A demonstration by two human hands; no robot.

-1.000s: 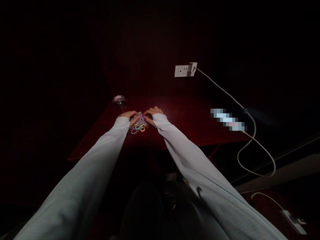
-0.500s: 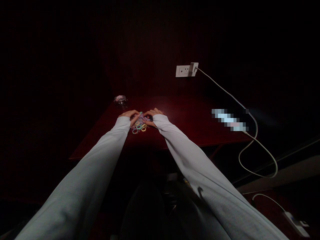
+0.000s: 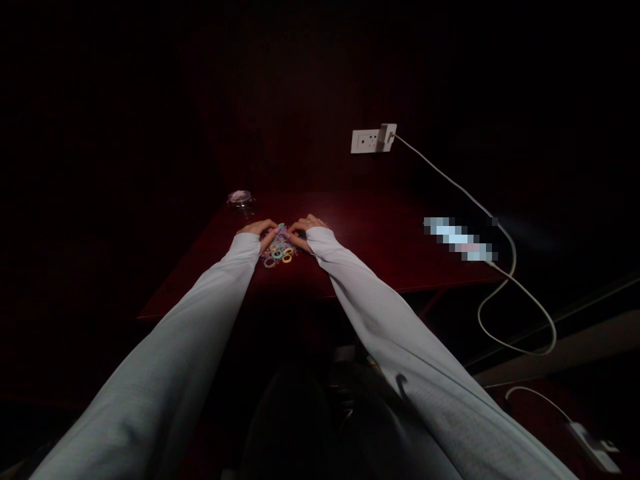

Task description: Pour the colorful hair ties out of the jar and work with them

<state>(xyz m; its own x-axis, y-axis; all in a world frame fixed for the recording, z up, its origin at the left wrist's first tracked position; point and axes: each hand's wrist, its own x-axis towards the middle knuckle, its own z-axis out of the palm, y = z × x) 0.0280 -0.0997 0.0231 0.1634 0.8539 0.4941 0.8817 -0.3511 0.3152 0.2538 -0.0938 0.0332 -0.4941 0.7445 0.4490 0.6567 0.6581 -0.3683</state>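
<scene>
A small heap of coloured rings (image 3: 278, 253), yellow, green, pink and purple, lies on a dark red table (image 3: 380, 253). My left hand (image 3: 261, 231) and my right hand (image 3: 306, 229) meet over the far side of the heap. Both have their fingers curled inward, pinching at the rings between them. What exactly each finger holds is too small and too dim to make out. Pale long sleeves cover both arms down to the wrists.
A small clear container (image 3: 240, 200) with something pink inside stands behind my left hand. A white wall socket with a plug (image 3: 374, 139) feeds a white cable (image 3: 500, 267) that loops off the table's right edge. Another white adapter (image 3: 590, 445) lies at the lower right. The room is very dark.
My hands have stayed over the heap, with only slight finger movement. The view has shifted a little.
</scene>
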